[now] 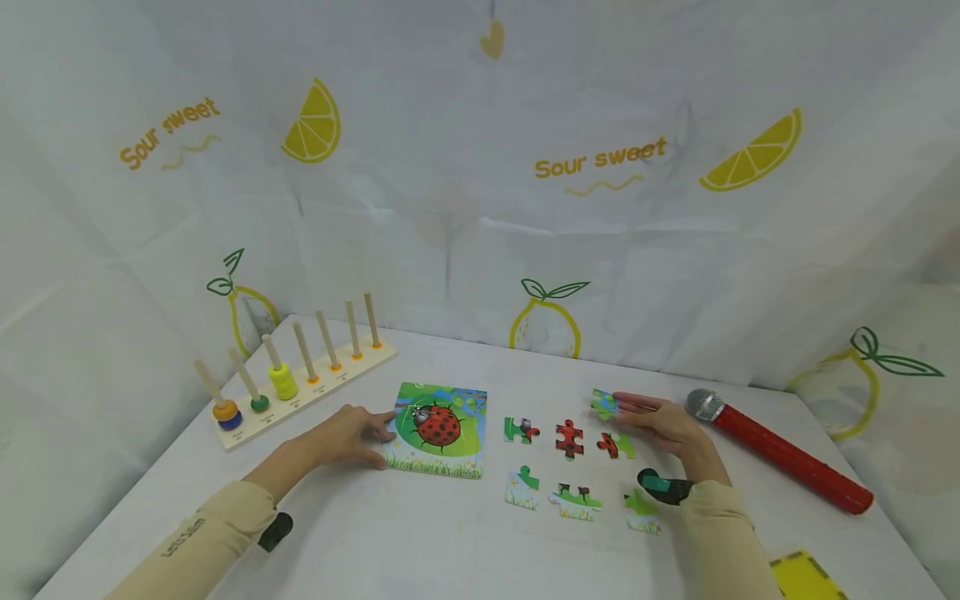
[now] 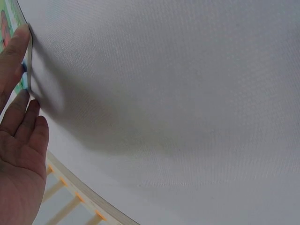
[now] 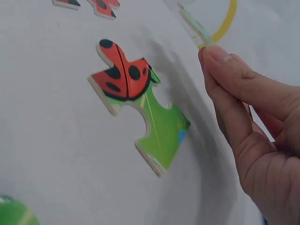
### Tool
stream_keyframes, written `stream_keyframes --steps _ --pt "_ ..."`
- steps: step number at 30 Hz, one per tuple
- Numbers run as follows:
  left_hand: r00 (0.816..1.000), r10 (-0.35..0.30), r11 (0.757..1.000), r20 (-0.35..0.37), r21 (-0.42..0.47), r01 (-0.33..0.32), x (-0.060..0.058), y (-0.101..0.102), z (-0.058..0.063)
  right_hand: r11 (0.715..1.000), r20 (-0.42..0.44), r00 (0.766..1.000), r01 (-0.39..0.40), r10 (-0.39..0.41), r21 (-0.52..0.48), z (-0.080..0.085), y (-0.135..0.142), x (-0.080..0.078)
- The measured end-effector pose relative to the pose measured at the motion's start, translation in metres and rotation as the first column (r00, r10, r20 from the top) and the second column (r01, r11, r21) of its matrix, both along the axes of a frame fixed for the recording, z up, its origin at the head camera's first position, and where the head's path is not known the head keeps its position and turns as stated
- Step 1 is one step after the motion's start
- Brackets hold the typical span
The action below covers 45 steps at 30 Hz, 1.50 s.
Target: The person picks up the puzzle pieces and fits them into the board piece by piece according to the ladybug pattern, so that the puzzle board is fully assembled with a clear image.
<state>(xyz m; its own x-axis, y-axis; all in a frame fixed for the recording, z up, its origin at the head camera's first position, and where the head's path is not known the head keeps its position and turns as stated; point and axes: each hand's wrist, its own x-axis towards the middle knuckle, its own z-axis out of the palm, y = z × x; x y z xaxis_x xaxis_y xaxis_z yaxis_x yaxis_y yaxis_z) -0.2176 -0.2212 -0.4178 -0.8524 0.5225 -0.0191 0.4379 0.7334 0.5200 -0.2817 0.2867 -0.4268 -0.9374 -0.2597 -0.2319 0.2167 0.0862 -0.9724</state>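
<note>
A square ladybug puzzle board [image 1: 470, 464] lies flat on the white table. My left hand [image 1: 348, 435] touches its left edge, thumb toward the near corner and fingers farther up; in the left wrist view those fingers [image 2: 36, 133] meet the board's rim [image 2: 30, 61]. Above the table, my right hand [image 1: 667, 422] pinches a green-and-blue puzzle piece [image 1: 603, 403] between thumb and fingers. The right wrist view shows this held piece [image 3: 194, 23] nearly edge-on. Below it lies a red-and-green ladybug piece [image 3: 161, 126].
Several loose pieces lie in rows right of the board, among them a red one [image 1: 570, 439] and a grassy one [image 1: 576, 501]. A pegged counting stand [image 1: 300, 404] with beads is at the left. A red microphone [image 1: 787, 454] and a yellow object [image 1: 806, 577] lie at the right.
</note>
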Motion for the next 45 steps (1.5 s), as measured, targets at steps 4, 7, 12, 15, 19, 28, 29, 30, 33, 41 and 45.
stream_keyframes --steps 4,7,12,15,19,28,29,30,33,41,45 --pt "1.000 -0.001 1.000 0.000 0.004 0.001 0.001 0.000 0.001 0.996 0.010 1.000 -0.020 0.021 -0.083 0.004 -0.010 0.002" --pt "1.000 -0.006 1.000 -0.006 0.009 0.006 0.002 0.000 0.001 0.990 0.023 0.999 -0.039 0.042 -0.133 0.007 -0.019 0.003" --pt "1.000 -0.008 1.000 -0.001 0.011 0.008 0.002 0.000 0.001 0.992 0.047 0.998 -0.040 0.045 -0.118 0.011 -0.035 0.004" --pt "1.000 0.000 1.000 0.008 0.014 0.000 0.003 0.001 0.002 0.994 0.047 0.998 -0.039 0.044 -0.103 0.014 -0.046 0.004" --pt "1.000 -0.002 1.000 0.001 0.018 0.002 0.003 0.001 0.002 0.992 0.063 0.996 -0.053 0.060 -0.118 0.016 -0.057 0.003" --pt "1.000 -0.012 1.000 -0.013 0.016 0.012 0.003 0.000 0.003 0.998 0.062 0.996 -0.071 0.071 -0.002 0.012 -0.081 0.000" --pt "1.000 -0.012 1.000 -0.012 0.016 0.012 0.003 0.000 0.003 0.998 0.066 0.995 -0.070 0.070 -0.005 0.012 -0.084 0.000" --pt "1.000 -0.011 1.000 -0.009 0.019 0.012 0.003 0.000 0.003 0.997 0.064 0.995 -0.079 0.080 -0.007 0.012 -0.086 -0.001" --pt "1.000 -0.009 1.000 -0.004 0.022 0.009 0.003 0.000 0.002 0.995 0.068 0.993 -0.098 0.098 -0.014 0.011 -0.095 -0.001" --pt "1.000 0.001 1.000 0.006 0.030 -0.001 0.003 -0.001 0.001 0.993 0.052 0.991 -0.121 0.122 -0.018 0.009 -0.119 -0.003" --pt "1.000 0.000 1.000 0.012 0.031 0.000 0.002 0.000 0.000 0.993 0.053 0.992 -0.115 0.115 -0.005 0.007 -0.133 -0.003"
